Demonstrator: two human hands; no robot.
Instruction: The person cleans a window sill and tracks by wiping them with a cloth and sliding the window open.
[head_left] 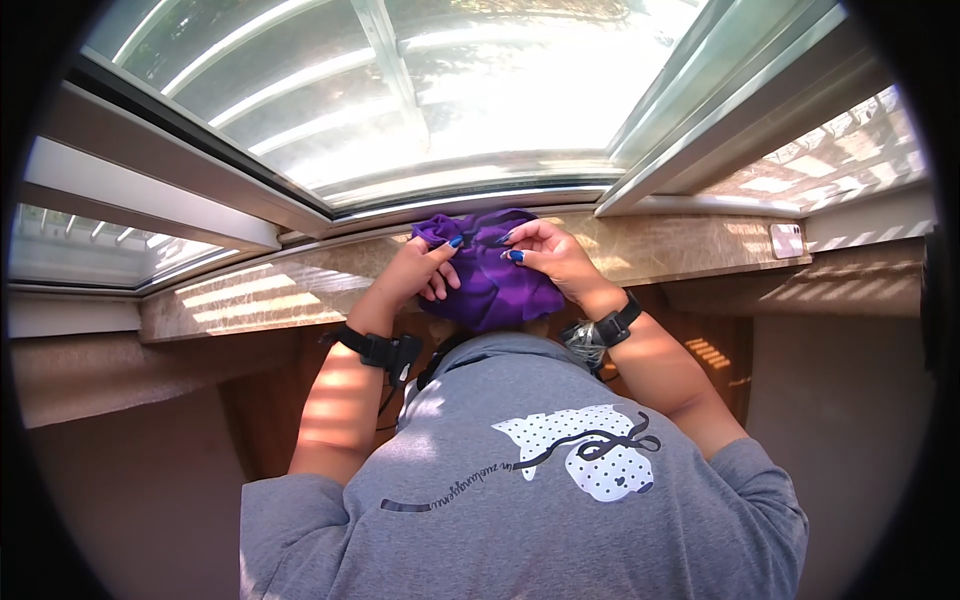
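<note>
A bunched purple cloth (500, 285) lies over the front edge of the stone sill, between my two hands. On its left side, my left hand (425, 268) pinches the gathered upper edge between thumb and forefinger, with the other fingers curled against the fabric. My right hand (545, 255) is at the upper right of the cloth, thumb and forefinger closed on a fold near the top. The nails are blue. Black straps with small devices are on both wrists. The underside of the cloth is hidden.
The stone window sill (660, 250) runs across in front of me, with striped sunlight on it. A phone (788, 241) lies at its right end. Window frames and glass rise behind the sill. Beige fabric hangs below it on both sides.
</note>
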